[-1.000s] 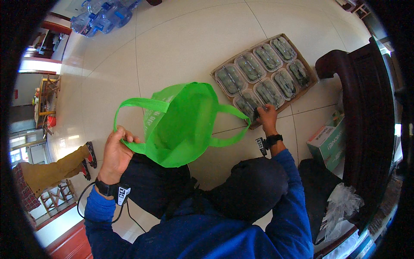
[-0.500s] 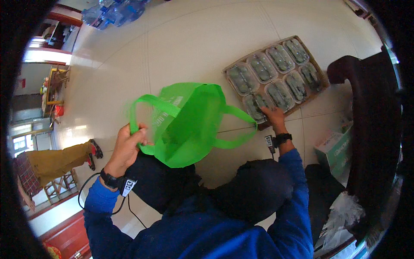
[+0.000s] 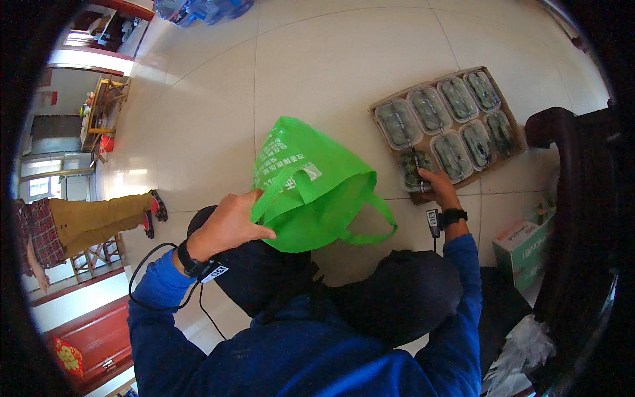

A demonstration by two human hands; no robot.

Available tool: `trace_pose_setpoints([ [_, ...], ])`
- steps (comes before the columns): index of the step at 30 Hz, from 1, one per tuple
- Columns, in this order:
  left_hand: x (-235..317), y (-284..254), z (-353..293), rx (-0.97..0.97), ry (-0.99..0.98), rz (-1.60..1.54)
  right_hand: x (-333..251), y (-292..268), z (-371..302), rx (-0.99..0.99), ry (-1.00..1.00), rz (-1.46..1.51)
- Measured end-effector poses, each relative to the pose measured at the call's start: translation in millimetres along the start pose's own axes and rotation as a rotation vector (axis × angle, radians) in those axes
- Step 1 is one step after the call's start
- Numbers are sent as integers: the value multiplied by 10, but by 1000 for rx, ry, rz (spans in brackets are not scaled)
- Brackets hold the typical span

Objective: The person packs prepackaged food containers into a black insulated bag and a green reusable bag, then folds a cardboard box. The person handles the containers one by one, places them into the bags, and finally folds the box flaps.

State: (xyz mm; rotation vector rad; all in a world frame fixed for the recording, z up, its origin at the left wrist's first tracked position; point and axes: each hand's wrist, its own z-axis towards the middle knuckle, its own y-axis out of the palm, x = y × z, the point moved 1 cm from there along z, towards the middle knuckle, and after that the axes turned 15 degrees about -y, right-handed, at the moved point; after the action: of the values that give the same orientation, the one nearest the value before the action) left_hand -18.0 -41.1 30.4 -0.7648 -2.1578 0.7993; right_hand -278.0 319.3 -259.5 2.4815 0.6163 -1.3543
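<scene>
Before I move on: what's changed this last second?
Left hand has tipped the green bag: its printed side shows more, its mouth dips toward picture bottom. Right hand stays at the near-left container; whether that lifted is unclear. Unchanged: left hand on bag, seven other containers in the cardboard tray.

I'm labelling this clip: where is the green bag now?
In the head view, the green bag is near the centre, held by the left hand, left of the cardboard tray.
</scene>
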Motion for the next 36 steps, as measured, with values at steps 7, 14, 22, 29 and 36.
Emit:
trace_pose_setpoints([
  [7, -129, 124, 39, 38, -65, 428, 175, -106, -42, -80, -4, 201],
  [14, -76, 78, 82, 110, -83, 444, -7, -144, -301, -183, -122, 336],
  [22, -173, 102, 198, 122, -81, 652, -226, -95, -486, -374, -254, 217],
  [29, -130, -114, 326, 224, -111, 127, -788, 113, -750, -552, -335, 214],
  [36, 195, -190, 250, 84, -114, -282, -1875, 558, -1011, -714, -532, -224],
])
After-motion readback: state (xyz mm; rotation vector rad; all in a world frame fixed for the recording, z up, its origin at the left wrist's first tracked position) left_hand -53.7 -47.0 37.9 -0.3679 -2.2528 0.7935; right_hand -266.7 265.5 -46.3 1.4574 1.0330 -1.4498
